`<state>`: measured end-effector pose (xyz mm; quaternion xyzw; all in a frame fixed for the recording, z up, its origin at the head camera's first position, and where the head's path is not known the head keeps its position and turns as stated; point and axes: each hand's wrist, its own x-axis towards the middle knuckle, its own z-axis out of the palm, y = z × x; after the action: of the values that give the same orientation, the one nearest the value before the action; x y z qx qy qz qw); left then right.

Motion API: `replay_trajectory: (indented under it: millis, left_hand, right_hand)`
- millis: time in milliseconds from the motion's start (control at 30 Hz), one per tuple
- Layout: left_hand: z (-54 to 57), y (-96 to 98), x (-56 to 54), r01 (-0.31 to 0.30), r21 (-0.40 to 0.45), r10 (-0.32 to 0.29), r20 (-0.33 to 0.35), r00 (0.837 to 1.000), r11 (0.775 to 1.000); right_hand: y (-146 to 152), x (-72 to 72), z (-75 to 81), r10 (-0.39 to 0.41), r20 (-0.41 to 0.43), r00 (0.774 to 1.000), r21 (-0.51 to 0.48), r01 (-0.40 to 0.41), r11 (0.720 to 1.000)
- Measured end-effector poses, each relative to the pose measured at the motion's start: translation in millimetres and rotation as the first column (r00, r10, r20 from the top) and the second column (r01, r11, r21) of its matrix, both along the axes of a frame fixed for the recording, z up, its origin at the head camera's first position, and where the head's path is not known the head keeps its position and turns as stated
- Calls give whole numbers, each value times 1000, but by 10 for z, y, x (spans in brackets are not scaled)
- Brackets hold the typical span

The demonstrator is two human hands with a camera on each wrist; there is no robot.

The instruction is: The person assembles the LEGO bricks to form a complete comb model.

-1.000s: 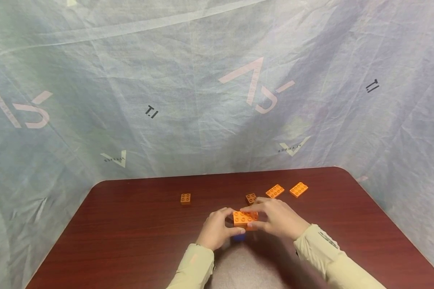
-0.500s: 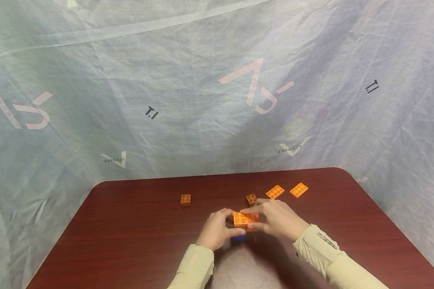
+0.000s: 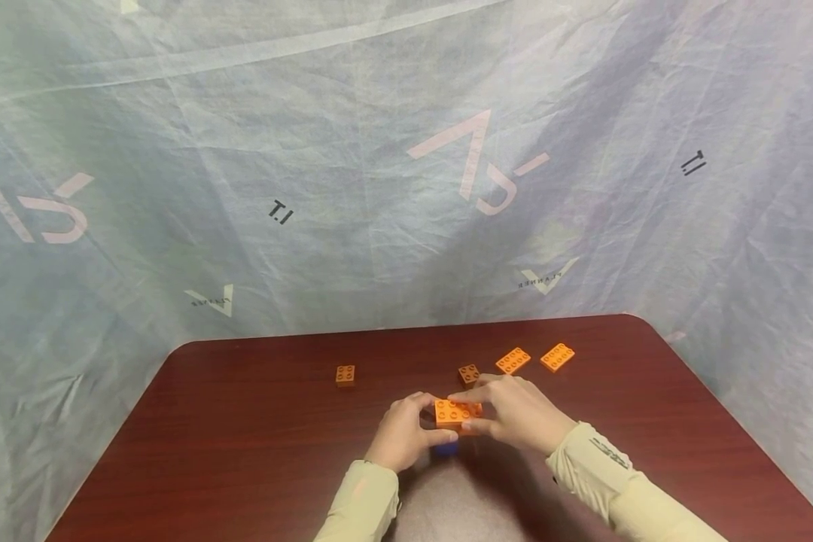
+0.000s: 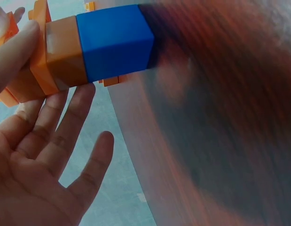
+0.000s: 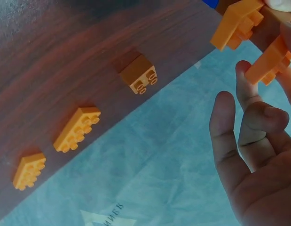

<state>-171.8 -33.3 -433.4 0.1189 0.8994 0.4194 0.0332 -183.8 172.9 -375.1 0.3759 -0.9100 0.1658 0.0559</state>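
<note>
A small tower of toy building bricks stands near the front middle of the table. At its base is a blue brick (image 4: pixel 117 42), with a brown-orange brick (image 4: pixel 65 54) on it. Above comes an orange plate (image 5: pixel 237 23), then another brown-orange brick (image 4: pixel 25 87). A second orange plate (image 3: pixel 450 411) with studs on top caps the tower. My left hand (image 3: pixel 402 433) grips the tower from the left, thumb in front and fingertips behind. From the right, my right hand (image 3: pixel 522 410) pinches the top plate between thumb and fingers, covering its right end.
Behind the right hand lie a brown-orange brick (image 3: pixel 469 375) and two orange plates, one nearer (image 3: pixel 513 360) and one farther right (image 3: pixel 558 357). Another brown-orange brick (image 3: pixel 345 376) sits to the left. A grey cloth (image 3: pixel 352 188) hangs beyond the dark red table (image 3: pixel 244 436).
</note>
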Motion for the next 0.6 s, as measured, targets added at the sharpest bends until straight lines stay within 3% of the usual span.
replay_trajectory:
  millis: [600]
  left_hand:
    - [-6,5,8,-3,-22,3,-20,1000,1000]
  right_hand:
    - [-26,21,25,-16,-4,1000,24,16,1000]
